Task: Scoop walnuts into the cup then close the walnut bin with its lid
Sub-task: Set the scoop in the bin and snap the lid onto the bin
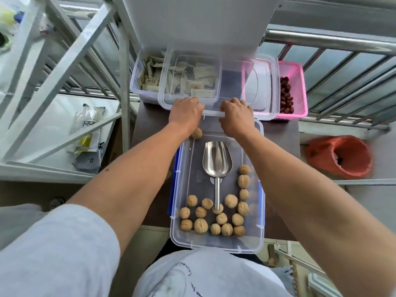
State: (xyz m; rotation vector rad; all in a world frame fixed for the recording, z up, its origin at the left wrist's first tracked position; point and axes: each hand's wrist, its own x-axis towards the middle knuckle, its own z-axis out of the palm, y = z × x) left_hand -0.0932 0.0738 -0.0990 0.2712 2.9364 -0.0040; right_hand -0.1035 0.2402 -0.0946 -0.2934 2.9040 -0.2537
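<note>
Both hands are reaching forward and gripping the near edge of the clear lid [263, 86]. The left hand [185, 113] and the right hand [236, 115] are side by side with a short gap between them, fingers curled over the rim and knuckles up. Beyond the fingertips, the lid is lying across a clear box of sachets [139, 82] and a pink basket [297, 82] holding dates [286, 97]. If it is dragged toward the body rather than lifted, it could tug those lighter containers along or tip the basket. Below the wrists the walnut bin [216, 243] is standing open. The walnuts [201, 226] are lying mostly at its near end, under the forearms, and the metal scoop [216, 159] is resting among them with its bowl pointing toward the hands. One stray walnut [196, 133] is sitting just under the left wrist, and the wrist is covering too much to tell whether it is inside the bin or on its far rim. If it is on the rim, the lid would be landing on it and rocking instead of seating, or the wrist could knock it off the table. With both hands holding the same long edge, the far side of the lid is hanging unsupported, so it could sag and catch the bin's far wall while coming across. No filled cup is showing near either hand. Only a wrapped sleeve of paper cups [85, 121] is lying well off to the left of the left arm, so closing the bin now could be skipping the scooping step.
</note>
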